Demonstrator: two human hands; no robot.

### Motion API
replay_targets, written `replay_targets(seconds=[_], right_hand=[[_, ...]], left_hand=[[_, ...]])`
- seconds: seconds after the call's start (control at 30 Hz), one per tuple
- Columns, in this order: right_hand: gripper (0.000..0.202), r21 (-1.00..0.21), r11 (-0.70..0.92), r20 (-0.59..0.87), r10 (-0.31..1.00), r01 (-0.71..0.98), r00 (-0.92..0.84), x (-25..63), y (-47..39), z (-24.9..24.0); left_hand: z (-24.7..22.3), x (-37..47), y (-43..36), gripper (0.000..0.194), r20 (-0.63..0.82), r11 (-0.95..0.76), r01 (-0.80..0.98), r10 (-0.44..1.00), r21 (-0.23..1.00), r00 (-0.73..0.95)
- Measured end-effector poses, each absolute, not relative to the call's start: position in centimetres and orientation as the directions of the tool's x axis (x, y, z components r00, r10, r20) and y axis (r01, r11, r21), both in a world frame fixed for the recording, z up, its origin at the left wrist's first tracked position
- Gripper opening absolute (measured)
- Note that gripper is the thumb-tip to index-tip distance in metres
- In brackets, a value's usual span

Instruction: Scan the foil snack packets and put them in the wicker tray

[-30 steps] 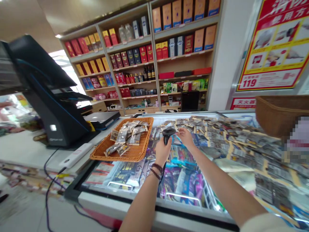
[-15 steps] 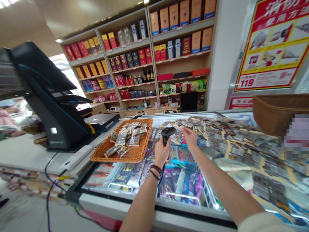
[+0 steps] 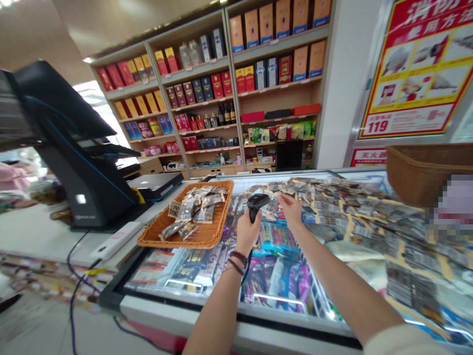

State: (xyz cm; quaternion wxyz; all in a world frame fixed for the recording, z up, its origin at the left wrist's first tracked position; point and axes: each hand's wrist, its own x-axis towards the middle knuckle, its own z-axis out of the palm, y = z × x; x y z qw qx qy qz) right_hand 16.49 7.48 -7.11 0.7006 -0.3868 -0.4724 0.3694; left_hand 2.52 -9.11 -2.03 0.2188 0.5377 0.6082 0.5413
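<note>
My left hand (image 3: 248,231) is wrapped round the handle of a black barcode scanner (image 3: 257,200), whose head tips toward the right. Just right of the scanner, the fingers of my right hand (image 3: 290,211) are pinched together in front of small grey-and-tan packets (image 3: 278,187). Whatever lies between those fingertips is too small to make out. Many more of these packets (image 3: 330,218) spread over the glass top to the right. On the left, an orange wicker tray (image 3: 211,236) holds several similar packets (image 3: 197,206).
Below the hands, a glass-topped freezer (image 3: 177,292) contains colourful wrapped goods. A dark register terminal (image 3: 79,162), a flat scale (image 3: 157,185) and a white power strip (image 3: 117,240) stand left. A brown basket (image 3: 410,170) sits at right. Shelves (image 3: 236,111) of boxes line the back.
The view has shifted very slightly. Both hands, the scanner and the packets stay in nearly the same places.
</note>
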Motion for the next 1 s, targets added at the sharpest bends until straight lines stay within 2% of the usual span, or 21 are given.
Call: replay_targets(seconds=[0.13,0.27,0.43,0.6,0.67,0.77,0.9,1.0], right_hand=[[0.057,-0.898,0.401,0.342,0.895,-0.182,0.287,16.5,7.4,-7.0],[0.058,-0.92,0.31,0.234,0.926,-0.241,0.297,16.5,7.1,-6.7],[0.036,-0.908,0.206,0.097,0.95,-0.366,0.295,16.8,7.1,-6.3],[0.031,-0.82,-0.001,-0.192,0.942,-0.573,0.274,15.5,8.0,-5.1],[0.031,-0.787,-0.043,-0.241,0.94,-0.615,0.242,13.6,7.9,-4.0],[0.033,-0.778,-0.054,-0.208,0.962,-0.626,0.176,9.4,6.9,-2.1],[0.033,-0.825,0.006,-0.028,0.998,-0.565,0.051,2.4,4.2,0.0],[0.034,-0.843,0.02,0.051,0.998,-0.538,-0.042,-2.9,1.6,0.6]], left_hand=[[-2.0,2.5,-9.2,0.038,0.325,-0.169,0.423,0.887,0.89,-0.328],[-2.3,2.5,-9.1,0.038,0.336,-0.171,0.433,0.879,0.885,-0.34],[-1.6,2.3,-9.3,0.041,0.305,-0.188,0.305,0.863,0.934,-0.402],[1.0,-0.5,-10.3,0.047,0.32,-0.236,0.23,0.82,0.944,-0.474],[2.3,-2.4,-11.2,0.049,0.34,-0.239,0.253,0.784,0.938,-0.52],[4.0,-6.0,-13.1,0.05,0.363,-0.216,0.304,0.709,0.928,-0.604],[5.6,-11.0,-16.3,0.047,0.398,-0.14,0.394,0.58,0.908,-0.711],[5.9,-14.4,-18.8,0.041,0.412,-0.035,0.454,0.486,0.89,-0.771]])
